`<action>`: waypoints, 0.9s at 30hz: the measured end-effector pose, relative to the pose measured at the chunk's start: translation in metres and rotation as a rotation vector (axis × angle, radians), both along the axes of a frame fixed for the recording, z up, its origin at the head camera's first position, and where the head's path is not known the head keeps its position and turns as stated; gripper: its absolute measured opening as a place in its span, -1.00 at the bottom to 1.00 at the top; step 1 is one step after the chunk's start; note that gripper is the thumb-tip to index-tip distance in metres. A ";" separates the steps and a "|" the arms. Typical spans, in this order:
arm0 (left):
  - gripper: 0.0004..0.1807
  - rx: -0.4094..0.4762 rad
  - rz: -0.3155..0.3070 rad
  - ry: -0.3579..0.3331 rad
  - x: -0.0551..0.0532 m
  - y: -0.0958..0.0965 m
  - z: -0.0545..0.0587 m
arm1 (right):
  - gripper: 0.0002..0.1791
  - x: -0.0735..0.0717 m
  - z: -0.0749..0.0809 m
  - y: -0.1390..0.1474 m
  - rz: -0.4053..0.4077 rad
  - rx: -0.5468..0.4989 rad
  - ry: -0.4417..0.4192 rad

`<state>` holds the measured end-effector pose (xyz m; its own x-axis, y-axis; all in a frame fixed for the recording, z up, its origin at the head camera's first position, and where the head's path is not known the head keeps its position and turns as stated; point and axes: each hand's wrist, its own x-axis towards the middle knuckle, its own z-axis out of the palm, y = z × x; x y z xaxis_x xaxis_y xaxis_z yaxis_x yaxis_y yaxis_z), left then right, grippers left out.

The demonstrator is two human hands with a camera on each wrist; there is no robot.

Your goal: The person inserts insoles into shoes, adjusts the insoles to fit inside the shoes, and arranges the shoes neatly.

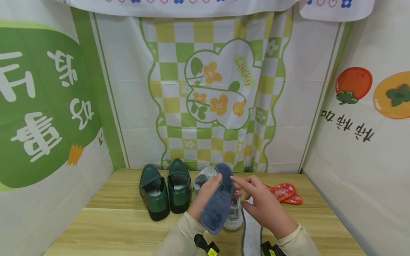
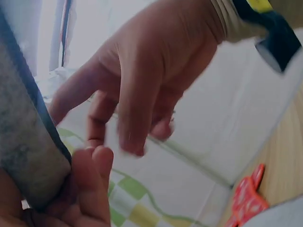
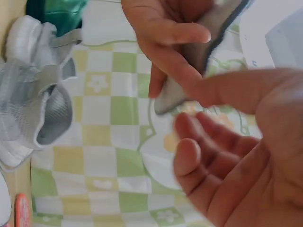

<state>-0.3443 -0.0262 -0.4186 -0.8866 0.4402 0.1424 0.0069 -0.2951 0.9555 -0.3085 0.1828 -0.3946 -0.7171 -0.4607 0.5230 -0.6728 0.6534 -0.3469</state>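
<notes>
My left hand point(image 1: 205, 193) grips a fuzzy blue-grey insole point(image 1: 215, 209) near its upper half, thumb across the face and fingers behind. The insole is raised and tilted over a pair of grey-white sneakers point(image 1: 234, 219), hiding part of them. My right hand point(image 1: 267, 208) is beside it, index fingertip right at the insole's upper edge, the other fingers loosely bent and holding nothing. In the right wrist view, that finger meets the left hand's fingers point(image 3: 173, 64) by the insole point(image 3: 171, 97). A light grey insole point(image 1: 252, 233) lies on the tabletop below my right hand.
Green loafers point(image 1: 155, 193) stand left of the sneakers. Red patterned insoles point(image 1: 284, 192) lie to the right, partly behind my right hand. A checkered cloth point(image 1: 205, 142) hangs along the wooden tabletop's point(image 1: 105, 220) back edge, with printed cloth walls on both sides.
</notes>
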 end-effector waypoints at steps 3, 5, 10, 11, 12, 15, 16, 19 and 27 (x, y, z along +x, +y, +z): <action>-0.22 -0.098 0.084 0.005 0.003 0.005 -0.002 | -0.02 0.000 -0.006 -0.006 0.003 0.074 0.121; -0.18 -0.103 0.136 -0.024 0.005 0.010 -0.004 | -0.06 -0.001 -0.008 -0.009 -0.011 0.082 0.172; -0.24 0.035 0.047 -0.111 0.010 0.022 -0.011 | -0.20 -0.006 -0.012 -0.010 -0.124 0.076 0.205; -0.28 0.035 0.028 -0.110 0.010 0.023 -0.012 | -0.19 -0.006 -0.012 -0.009 -0.135 0.087 0.197; -0.30 0.014 0.015 -0.112 0.009 0.023 -0.012 | -0.16 -0.006 -0.012 -0.008 -0.135 0.103 0.183; -0.36 -0.134 0.017 -0.085 0.006 0.021 -0.012 | -0.09 -0.004 -0.010 -0.003 -0.081 0.149 0.107; -0.39 -0.195 0.027 -0.071 0.005 0.020 -0.011 | -0.07 -0.004 -0.009 -0.003 -0.052 0.157 0.081; -0.48 -0.324 0.049 -0.027 0.000 0.016 -0.010 | -0.11 -0.004 -0.005 0.000 -0.003 0.158 0.037; -0.30 -0.208 0.062 -0.103 -0.004 0.010 -0.012 | -0.41 -0.008 0.001 0.010 0.017 0.058 -0.169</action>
<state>-0.3484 -0.0163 -0.4305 -0.9180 0.3948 -0.0383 -0.0816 -0.0935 0.9923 -0.3165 0.1923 -0.3934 -0.7843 -0.4996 0.3678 -0.6193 0.6647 -0.4179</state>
